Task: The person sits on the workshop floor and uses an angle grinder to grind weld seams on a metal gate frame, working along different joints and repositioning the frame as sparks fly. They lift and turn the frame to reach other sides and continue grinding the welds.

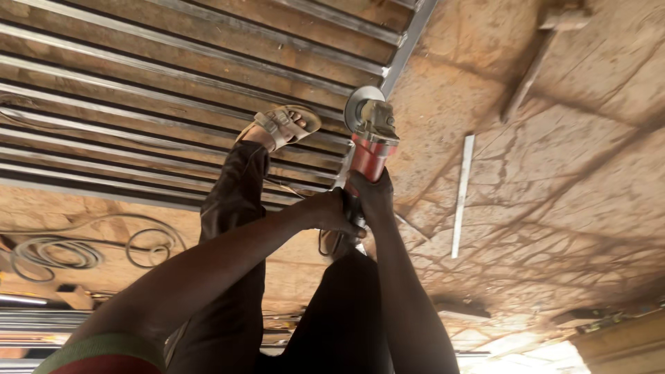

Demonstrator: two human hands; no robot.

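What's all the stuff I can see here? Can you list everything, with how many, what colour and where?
angle grinder: one, red body with grey disc guard, centre, at the frame's right edge
metal frame: one, grey bars over brown boards, upper left, lying on the ground
loose metal strip: one, pale grey, on the ground right of the grinder
hammer: one, brownish, top right on the ground
coiled cable: one, grey, left on the ground
sandal: one, tan, on the foot resting on the frame
trousers: dark, centre
left hand: one, gripping the grinder's rear
right hand: one, gripping the grinder's body
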